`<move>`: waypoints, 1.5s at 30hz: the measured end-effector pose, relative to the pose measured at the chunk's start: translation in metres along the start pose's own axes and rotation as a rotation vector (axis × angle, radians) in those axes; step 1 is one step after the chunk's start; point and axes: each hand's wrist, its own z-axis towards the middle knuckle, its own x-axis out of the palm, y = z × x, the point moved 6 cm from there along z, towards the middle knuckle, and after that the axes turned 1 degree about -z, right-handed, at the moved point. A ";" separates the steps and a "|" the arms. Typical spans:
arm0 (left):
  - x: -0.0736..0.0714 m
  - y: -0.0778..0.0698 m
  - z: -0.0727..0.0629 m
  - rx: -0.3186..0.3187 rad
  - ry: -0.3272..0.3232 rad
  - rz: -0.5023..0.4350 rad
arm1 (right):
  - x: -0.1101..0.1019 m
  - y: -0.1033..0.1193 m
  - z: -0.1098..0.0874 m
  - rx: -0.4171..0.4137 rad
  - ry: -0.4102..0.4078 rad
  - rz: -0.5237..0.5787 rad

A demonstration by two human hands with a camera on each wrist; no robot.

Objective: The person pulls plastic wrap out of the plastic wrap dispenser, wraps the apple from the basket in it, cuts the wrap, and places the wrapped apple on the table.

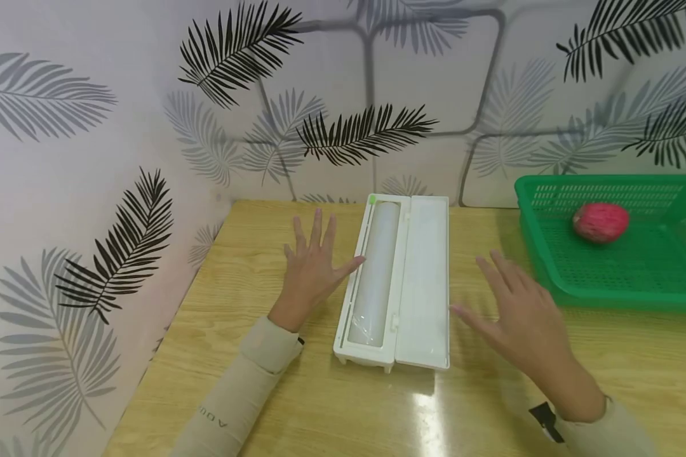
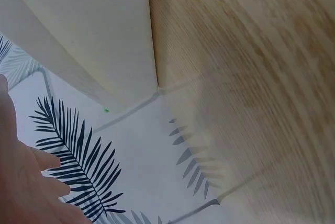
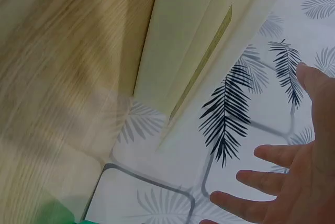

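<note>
A long white cling film dispenser [image 1: 399, 279] stands on the table with its lid [image 1: 425, 279] swung over to the right. Inside it lies a pale roll of film [image 1: 373, 273]. My left hand [image 1: 311, 270] is spread beside the dispenser's left side, thumb tip over its edge; whether it touches is not clear. To the right of the lid, my right hand [image 1: 523, 324] hovers with fingers apart and holds nothing. In the left wrist view, the dispenser's side wall [image 2: 104, 20] rises next to the left hand [image 2: 26, 187]. The right wrist view shows spread fingers of the right hand [image 3: 282, 177].
A green plastic basket [image 1: 623, 297] sits at the right of the wooden table [image 1: 251, 266], holding a round pinkish-red item [image 1: 600, 222] whose kind I cannot tell. A leaf-patterned wall [image 1: 331, 70] borders the table's back and left.
</note>
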 end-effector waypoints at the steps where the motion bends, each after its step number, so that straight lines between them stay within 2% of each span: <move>1: 0.001 0.000 0.000 0.006 -0.005 -0.014 | 0.000 0.001 0.000 -0.006 -0.002 0.008; 7: 0.001 -0.001 0.002 0.043 -0.065 -0.198 | 0.006 0.015 -0.006 -0.070 -0.035 0.044; 12: 0.004 -0.001 0.005 0.097 -0.082 -0.263 | 0.009 0.033 -0.013 -0.146 -0.060 0.062; 17: 0.010 -0.002 0.013 0.148 -0.064 -0.316 | 0.010 0.052 -0.020 -0.206 -0.058 0.065; 22: 0.013 -0.004 0.024 0.169 0.008 -0.404 | 0.013 0.071 -0.029 -0.284 -0.069 0.070; 27: 0.013 -0.006 0.033 0.185 0.047 -0.422 | 0.015 0.089 -0.036 -0.402 -0.111 0.144; 33: 0.016 -0.001 0.049 0.162 0.019 -0.493 | 0.017 0.108 -0.044 -0.520 -0.189 0.254; 36: 0.021 0.004 0.056 0.149 0.031 -0.513 | 0.018 0.116 -0.046 -0.579 -0.223 0.297; 41: 0.033 0.015 0.073 0.087 0.080 -0.659 | 0.019 0.129 -0.048 -0.656 -0.266 0.334; 45: 0.038 0.022 0.086 0.026 0.076 -0.763 | 0.020 0.137 -0.049 -0.685 -0.281 0.360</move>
